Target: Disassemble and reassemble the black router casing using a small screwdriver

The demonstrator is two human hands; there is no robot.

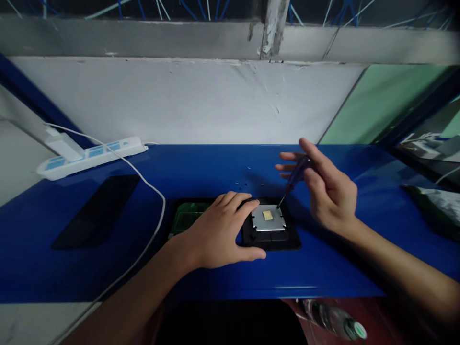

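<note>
A flat black device [293,239] lies on the blue table, with a silver metal plate [259,223] on its right part. A small yellowish square pad [268,215] sits on that plate. On the left part shows a green circuit board [187,215]. My left hand [219,235] rests palm down across the middle of the device, its fingers stretched and its thumb apart near the front edge. Between thumb and fingers, my right hand [328,191] holds a screwdriver [297,175] with a dark purplish handle. The tilted shaft's tip meets the plate's far right corner.
Several tiny screws [246,184] lie behind the device. A white power strip [95,155] stands back left, its white cable [163,206] curving forward past a dark flat slab [98,211]. At right is a green and silver packet [436,206]. Below the table lies a plastic bottle [334,320].
</note>
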